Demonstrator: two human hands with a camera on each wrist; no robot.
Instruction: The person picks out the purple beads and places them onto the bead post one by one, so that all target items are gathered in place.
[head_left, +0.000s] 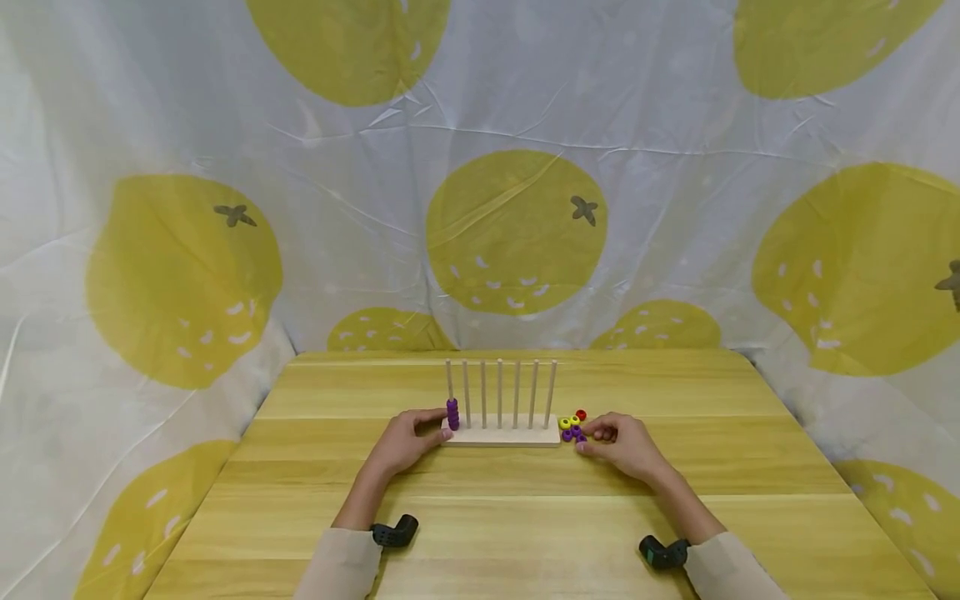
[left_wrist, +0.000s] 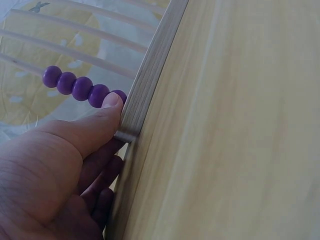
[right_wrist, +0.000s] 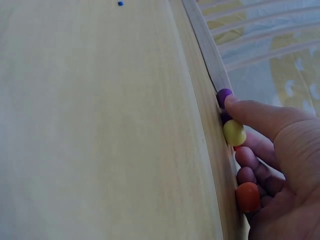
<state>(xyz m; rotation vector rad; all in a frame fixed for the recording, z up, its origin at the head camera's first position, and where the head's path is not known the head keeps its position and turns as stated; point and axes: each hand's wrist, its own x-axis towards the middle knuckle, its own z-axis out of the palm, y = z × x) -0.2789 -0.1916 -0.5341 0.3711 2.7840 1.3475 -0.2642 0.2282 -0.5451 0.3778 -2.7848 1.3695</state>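
Observation:
A wooden rack (head_left: 501,434) stands on the table with a row of upright pegs. Purple beads (head_left: 452,414) are stacked on its leftmost peg. My left hand (head_left: 408,437) grips that end of the base, the thumb beside the lowest bead and the other fingers behind it. Past the right end lies a small pile of yellow beads (head_left: 566,423), purple beads and a red bead (head_left: 581,414). There my right hand (head_left: 622,446) pinches a purple bead (right_wrist: 224,97) between thumb and forefinger. An orange bead (right_wrist: 247,197) shows by its curled lower fingers in the right wrist view.
The wooden table (head_left: 510,542) reaches back to a hanging cloth (head_left: 517,92) with a yellow fruit print. A tiny blue piece (right_wrist: 120,3) lies on the tabletop in the right wrist view. Each wrist wears a black device (head_left: 395,532).

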